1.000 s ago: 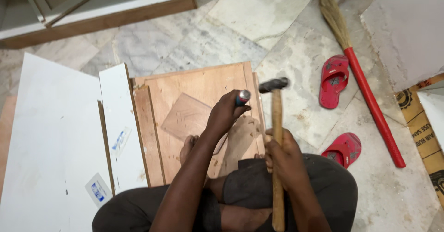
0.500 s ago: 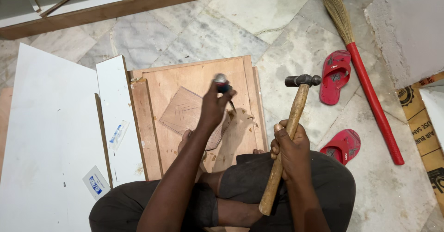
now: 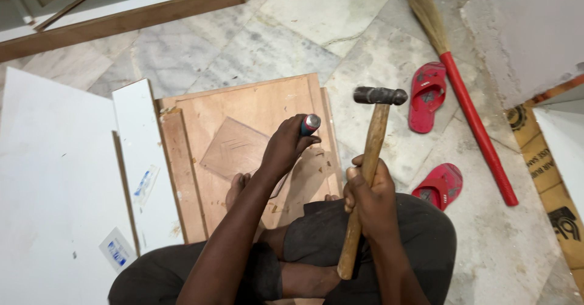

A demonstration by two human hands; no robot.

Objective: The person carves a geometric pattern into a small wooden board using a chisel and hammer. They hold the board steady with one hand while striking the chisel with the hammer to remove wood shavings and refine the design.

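I sit on the floor over a stack of plywood boards (image 3: 243, 107). My left hand (image 3: 285, 150) grips a chisel (image 3: 310, 124) whose metal-capped end points up; its blade is hidden behind my hand, against the board's right part. My right hand (image 3: 368, 192) holds the wooden handle of a hammer (image 3: 372, 141), raised upright with its dark steel head to the right of the chisel's top and apart from it. A thin square plywood piece (image 3: 234, 150) lies on the board left of my left hand. My bare foot (image 3: 236, 186) rests on the board.
White laminated panels (image 3: 55, 183) and a narrow white strip (image 3: 139, 159) lie to the left. A broom with a red handle (image 3: 474, 122) and two red slippers (image 3: 426, 95) (image 3: 443, 185) lie on the marble floor at right. A wooden-edged frame (image 3: 121, 13) lies at the top left.
The hammer swung from beside the chisel's cap out to the right, then came back closer and upright. My left hand with the chisel shifted slightly on the board.
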